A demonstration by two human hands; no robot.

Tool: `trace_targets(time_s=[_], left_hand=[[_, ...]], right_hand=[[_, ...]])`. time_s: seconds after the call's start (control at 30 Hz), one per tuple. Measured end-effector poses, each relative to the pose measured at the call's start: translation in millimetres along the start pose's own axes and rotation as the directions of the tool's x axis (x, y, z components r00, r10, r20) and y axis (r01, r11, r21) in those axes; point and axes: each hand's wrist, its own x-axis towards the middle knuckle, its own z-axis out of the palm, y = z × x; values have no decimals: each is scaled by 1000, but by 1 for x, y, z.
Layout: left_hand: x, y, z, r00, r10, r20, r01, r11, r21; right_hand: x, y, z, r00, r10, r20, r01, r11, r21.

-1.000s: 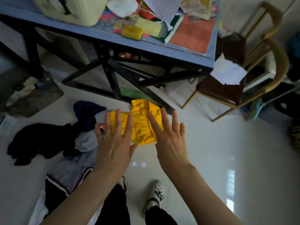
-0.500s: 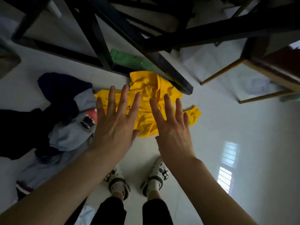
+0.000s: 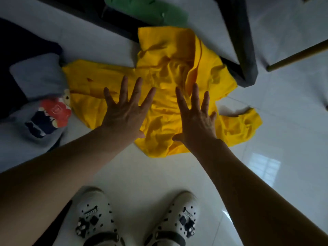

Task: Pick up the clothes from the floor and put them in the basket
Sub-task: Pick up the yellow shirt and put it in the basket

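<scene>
We list one yellow shirt (image 3: pixel 165 71), crumpled on the white floor (image 3: pixel 159 174), its far edge against a dark table frame (image 3: pixel 237 41) and its left end touching a grey printed top (image 3: pixel 39 77). Our left hand (image 3: pixel 124 118) and right hand (image 3: pixel 197 121) lie over it, fingers straight and spread, gripping nothing; we cannot tell whether the palms press the cloth. Beyond it is a green cloth (image 3: pixel 150 11) — blurred, cut off at the top edge.
</scene>
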Motion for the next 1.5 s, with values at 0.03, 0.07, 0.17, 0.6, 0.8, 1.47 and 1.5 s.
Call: trace_targets(time_s=[0.03,0.07,0.17,0.6,0.8,1.47,1.5], left_hand=[[13,1,19,1000,-2,22,1,1000,26],[25,2,31,1000,3,16,-3,1000,30],[58,4,64,1000,5,1,-5,1000,22],[97,35,126,993,-71,-89,37,940,-338],[51,46,83,986,-153,-72,113,913,-392],[-175,30,-306,923,86,-375,-151,978,-147],[-184,30,-324,917,90,-390,-157,977,-145]], right_hand=[[13,2,19,1000,8,14,-8,1000,-10],[24,2,30,1000,16,7,-15,1000,-9],[57,8,65,999,47,8,-47,999,2],[108,36,149,968,-123,-218,136,990,45],[71,23,129,965,74,-252,9,950,312],[-213,-59,-240,816,5,-578,193,940,281],[-223,-60,-257,802,3,-597,200,941,273]])
